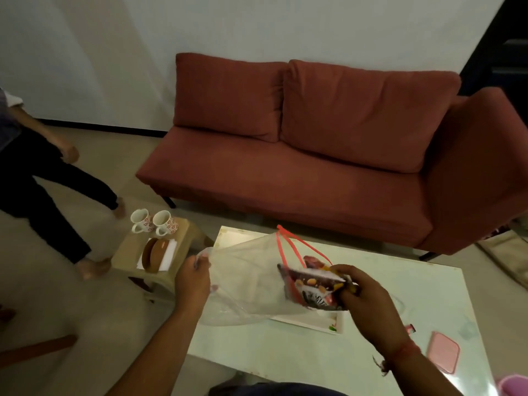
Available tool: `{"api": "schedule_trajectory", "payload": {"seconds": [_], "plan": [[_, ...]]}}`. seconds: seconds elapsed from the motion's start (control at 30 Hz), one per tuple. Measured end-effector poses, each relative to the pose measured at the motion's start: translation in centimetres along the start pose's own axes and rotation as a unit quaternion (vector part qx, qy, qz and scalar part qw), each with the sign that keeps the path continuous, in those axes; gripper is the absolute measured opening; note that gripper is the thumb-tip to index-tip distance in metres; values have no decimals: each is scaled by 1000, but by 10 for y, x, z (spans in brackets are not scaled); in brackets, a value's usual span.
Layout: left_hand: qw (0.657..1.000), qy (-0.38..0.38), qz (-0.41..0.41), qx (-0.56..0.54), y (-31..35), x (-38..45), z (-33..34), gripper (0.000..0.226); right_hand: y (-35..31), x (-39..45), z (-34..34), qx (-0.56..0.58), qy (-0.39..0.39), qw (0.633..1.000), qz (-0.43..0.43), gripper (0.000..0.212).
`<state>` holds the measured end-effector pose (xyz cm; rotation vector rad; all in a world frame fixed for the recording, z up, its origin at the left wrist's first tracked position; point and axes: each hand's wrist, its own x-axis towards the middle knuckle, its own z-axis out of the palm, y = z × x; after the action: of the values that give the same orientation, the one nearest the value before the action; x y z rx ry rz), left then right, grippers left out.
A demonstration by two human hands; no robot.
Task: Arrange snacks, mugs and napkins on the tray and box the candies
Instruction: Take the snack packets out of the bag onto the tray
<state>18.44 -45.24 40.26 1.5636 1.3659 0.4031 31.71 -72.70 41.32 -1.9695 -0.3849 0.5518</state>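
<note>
Where the white wall meets the floor, a red sofa (300, 155) fills the far side of the room, its two back cushions upright and its seat bare. In front of it stands the pale glossy surface (371, 324), and off its left corner a low beige stool (128, 252) sits on the floor. A person in dark trousers (37, 195) stands barefoot at the left edge.

Over the surface hangs a clear plastic bag (243, 275) with red drawstring handles (288, 247); its mouth is spread between both hands. The left hand (194, 278) pinches the bag's left rim, fingers curled round the film. The right hand (363, 292) grips a bundle of snack packets (314, 287), dark red and white wrappers, held at the bag's right side; whether they are inside the mouth or just against it I cannot tell. Beneath the bag a white tray (323, 321) lies flat on the surface, mostly covered by the film, and what lies in it is not clear.

On the stool two white mugs (154, 221) with red flower print stand side by side, touching, at its far edge. Nearer, a brown round plate (153, 254) rests on white napkins (168, 252).

Near the surface's right edge lies a pink lid (443, 352), flat, with a small pink-wrapped candy (410, 328) just beyond it. A pink box (514, 385) shows at the bottom right corner, cut off, its contents hidden.
</note>
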Motion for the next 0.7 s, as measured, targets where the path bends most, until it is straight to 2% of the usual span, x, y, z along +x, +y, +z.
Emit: {"api": "schedule_trajectory", "payload": {"seconds": [0.07,0.13,0.23,0.4,0.53,0.6,0.7], "plan": [[1000,2,-9,-12,-8,-4,-1,23,7,3,-8,119,-5,992,49,30],[1000,8,-20,-22,-13,-7,-4,20,12,8,-15,247,-14,964,94,24],[999,29,-31,-22,-20,-9,-12,30,20,16,-22,369,-11,919,138,23],[996,58,-61,-21,-48,-7,-32,37,75,43,-9,412,30,888,200,21],[989,58,-124,-56,-85,-10,-44,33,148,71,34,358,38,884,298,27],[984,62,-150,-70,-101,-11,-50,32,197,90,60,328,33,874,356,32],[984,59,-161,-51,-123,-4,-56,27,321,132,114,314,40,855,412,43]]}}
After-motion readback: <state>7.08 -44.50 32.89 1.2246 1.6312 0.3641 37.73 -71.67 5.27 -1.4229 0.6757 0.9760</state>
